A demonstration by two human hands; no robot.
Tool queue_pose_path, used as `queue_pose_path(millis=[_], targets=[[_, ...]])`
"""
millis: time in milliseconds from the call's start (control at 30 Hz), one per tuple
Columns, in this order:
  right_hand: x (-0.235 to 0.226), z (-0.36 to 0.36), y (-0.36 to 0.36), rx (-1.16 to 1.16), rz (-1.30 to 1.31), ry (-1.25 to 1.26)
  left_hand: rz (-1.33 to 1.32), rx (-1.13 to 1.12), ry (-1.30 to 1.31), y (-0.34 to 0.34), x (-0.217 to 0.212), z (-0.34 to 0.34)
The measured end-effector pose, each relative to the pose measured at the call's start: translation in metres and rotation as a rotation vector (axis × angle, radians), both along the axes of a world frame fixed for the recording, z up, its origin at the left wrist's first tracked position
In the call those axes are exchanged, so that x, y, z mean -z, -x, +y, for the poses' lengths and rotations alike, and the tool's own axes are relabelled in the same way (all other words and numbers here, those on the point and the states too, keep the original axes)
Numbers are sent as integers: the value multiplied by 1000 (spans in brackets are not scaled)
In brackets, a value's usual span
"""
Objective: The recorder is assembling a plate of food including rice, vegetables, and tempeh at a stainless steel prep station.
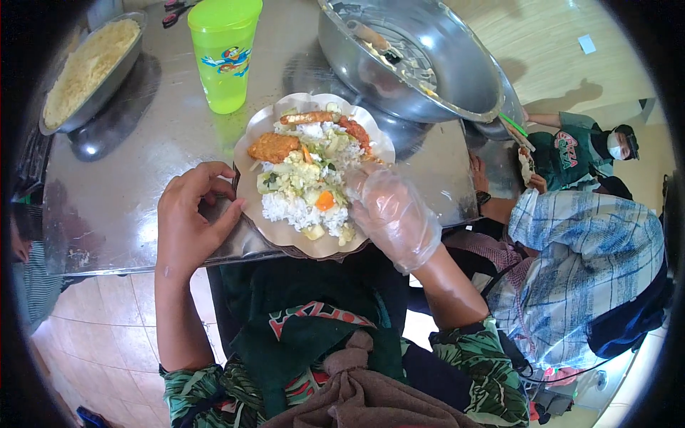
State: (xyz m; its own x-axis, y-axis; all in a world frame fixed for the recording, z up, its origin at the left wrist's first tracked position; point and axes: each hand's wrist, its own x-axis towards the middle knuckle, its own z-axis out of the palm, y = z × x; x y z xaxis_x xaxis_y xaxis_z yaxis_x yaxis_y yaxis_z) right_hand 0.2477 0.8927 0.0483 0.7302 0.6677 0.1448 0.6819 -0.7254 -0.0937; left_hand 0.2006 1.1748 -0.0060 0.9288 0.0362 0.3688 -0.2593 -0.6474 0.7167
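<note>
A plate lined with scalloped brown paper stands at the table's near edge. On it lie white rice, cooked vegetables, a golden fried piece, a browned strip and a red sauce-like food. My left hand is bare and rests at the plate's left side, fingers bent and thumb apart, the tips by the rim. My right hand, in a clear plastic glove, reaches over the plate's right side. Its fingers are drawn together at the rice, their tips partly hidden.
A lidded green tumbler stands behind the plate. At the far left is a metal bowl of pale grated food. A big steel basin with a tool inside stands back right. People sit to the right, one in a plaid garment, another masked.
</note>
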Motion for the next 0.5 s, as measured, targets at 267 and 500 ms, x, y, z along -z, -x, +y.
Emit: queue_pose_path(millis=[267,500], targets=[[-16,-7,-38,101,165,-376,46,-2,8,2,-5,0],[2,-8,-42,21,-94,-51,33,43,12,1,-8,2]])
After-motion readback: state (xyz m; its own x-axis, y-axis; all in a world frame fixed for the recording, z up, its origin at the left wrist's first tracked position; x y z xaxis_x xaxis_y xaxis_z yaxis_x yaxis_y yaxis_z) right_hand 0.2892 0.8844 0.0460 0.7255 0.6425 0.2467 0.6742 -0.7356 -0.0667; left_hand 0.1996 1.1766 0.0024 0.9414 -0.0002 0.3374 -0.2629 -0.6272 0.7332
